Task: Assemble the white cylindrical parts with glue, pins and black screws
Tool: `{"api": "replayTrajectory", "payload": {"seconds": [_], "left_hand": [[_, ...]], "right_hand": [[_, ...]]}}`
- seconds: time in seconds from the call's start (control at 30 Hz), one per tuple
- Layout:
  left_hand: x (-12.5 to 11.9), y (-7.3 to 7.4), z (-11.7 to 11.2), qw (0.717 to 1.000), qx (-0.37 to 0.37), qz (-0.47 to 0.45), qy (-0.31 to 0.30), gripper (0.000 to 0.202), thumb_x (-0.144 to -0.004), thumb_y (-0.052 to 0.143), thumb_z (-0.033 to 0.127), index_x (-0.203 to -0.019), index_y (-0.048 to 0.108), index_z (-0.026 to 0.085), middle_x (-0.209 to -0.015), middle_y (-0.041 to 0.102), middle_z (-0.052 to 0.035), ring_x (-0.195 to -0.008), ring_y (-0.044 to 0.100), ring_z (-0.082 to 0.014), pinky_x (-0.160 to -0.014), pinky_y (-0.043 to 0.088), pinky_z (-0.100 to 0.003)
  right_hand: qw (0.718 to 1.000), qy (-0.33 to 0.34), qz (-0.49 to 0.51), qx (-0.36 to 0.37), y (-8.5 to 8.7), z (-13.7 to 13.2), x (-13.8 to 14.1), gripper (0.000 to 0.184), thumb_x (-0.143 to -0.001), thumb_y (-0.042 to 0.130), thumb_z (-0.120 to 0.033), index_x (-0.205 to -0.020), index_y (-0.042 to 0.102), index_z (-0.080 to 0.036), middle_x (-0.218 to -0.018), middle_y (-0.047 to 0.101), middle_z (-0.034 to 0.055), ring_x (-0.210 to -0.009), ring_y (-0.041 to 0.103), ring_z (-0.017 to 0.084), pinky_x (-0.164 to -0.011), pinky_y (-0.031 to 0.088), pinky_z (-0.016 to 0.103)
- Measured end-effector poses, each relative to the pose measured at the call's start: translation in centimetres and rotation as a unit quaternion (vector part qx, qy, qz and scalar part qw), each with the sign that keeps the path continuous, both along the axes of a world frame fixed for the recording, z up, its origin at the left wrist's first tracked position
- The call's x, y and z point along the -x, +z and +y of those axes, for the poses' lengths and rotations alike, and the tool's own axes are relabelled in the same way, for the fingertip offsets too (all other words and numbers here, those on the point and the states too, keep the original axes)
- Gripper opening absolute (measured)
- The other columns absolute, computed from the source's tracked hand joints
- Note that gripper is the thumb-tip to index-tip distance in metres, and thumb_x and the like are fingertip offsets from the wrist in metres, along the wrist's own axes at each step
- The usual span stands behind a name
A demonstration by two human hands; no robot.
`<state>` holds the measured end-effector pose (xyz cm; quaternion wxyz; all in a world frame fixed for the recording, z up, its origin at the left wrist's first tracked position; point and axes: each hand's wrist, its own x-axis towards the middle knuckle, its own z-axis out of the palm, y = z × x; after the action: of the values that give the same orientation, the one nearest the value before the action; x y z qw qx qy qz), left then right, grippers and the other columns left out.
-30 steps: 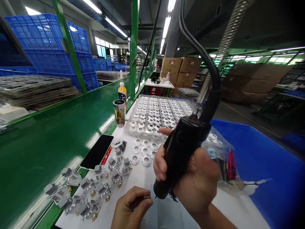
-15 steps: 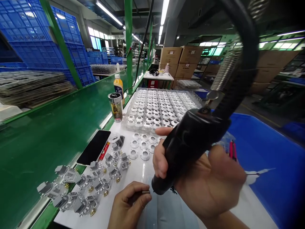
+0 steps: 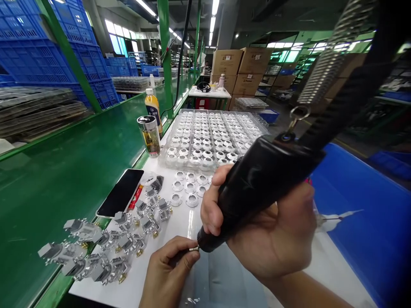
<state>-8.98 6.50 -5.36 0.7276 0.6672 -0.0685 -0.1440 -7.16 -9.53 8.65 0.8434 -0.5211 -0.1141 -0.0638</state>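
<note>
My right hand (image 3: 272,244) is wrapped round a black electric screwdriver (image 3: 257,184), which tilts with its nose down and to the left. Between thumb and forefinger, my left hand (image 3: 170,269) pinches a small metal piece (image 3: 194,249) right at the screwdriver's nose; whether it is a bit or a part I cannot tell. Left of my hands stand several grey metal assemblies (image 3: 105,269) with brass-coloured pieces. White flanged rings (image 3: 192,200) lie in rows beyond my hands. Under them is a pale blue sheet (image 3: 221,273).
A clear tray (image 3: 167,161) full of rings stands behind the loose ones. A phone (image 3: 120,192), a glass tumbler (image 3: 149,137) and a yellow bottle (image 3: 152,105) line the left edge beside the green conveyor (image 3: 80,149). A blue bin (image 3: 362,205) is at right; a spring (image 3: 327,64) suspends the screwdriver.
The screwdriver's nose has moved slightly left and up in view, closing onto the small metal piece in my left fingers. The whole view has shifted a little.
</note>
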Motion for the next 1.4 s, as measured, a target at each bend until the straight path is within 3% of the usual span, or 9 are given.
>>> {"api": "replayTrajectory", "payload": {"seconds": [0.73,1.1,1.4], "left_hand": [[0.1,0.3,-0.3,1.0,-0.006,0.005,-0.012,0.014,-0.089,0.078,0.033,-0.091,0.083,0.019,-0.092,0.078,-0.0058,-0.091,0.07,-0.023,-0.084,0.053,-0.026],[0.1,0.1,-0.3,0.999,-0.036,-0.001,-0.032,0.013,-0.09,0.075,0.033,-0.089,0.081,0.022,-0.092,0.077,-0.0039,-0.093,0.071,-0.0237,-0.084,0.053,-0.026],[0.2,-0.1,-0.3,0.997,-0.055,-0.005,-0.044,0.013,-0.092,0.072,0.033,-0.09,0.08,0.022,-0.094,0.077,-0.0039,-0.094,0.071,-0.0244,-0.086,0.052,-0.027]], "right_hand": [[0.998,0.023,0.041,-0.04,-0.2,-0.1,-0.2,0.067,-0.076,0.071,-0.086,-0.095,0.067,-0.021,-0.062,0.06,0.0037,-0.051,0.048,0.019,-0.05,0.04,0.03],[1.0,0.021,0.014,0.007,-0.9,0.1,-0.3,0.071,-0.085,0.051,-0.091,-0.1,0.063,-0.022,-0.06,0.057,0.0027,-0.049,0.047,0.019,-0.047,0.04,0.031],[0.998,0.041,0.048,-0.003,-1.0,0.1,-0.2,0.071,-0.081,0.059,-0.09,-0.096,0.066,-0.022,-0.06,0.06,0.0037,-0.048,0.049,0.019,-0.048,0.039,0.032]]}}
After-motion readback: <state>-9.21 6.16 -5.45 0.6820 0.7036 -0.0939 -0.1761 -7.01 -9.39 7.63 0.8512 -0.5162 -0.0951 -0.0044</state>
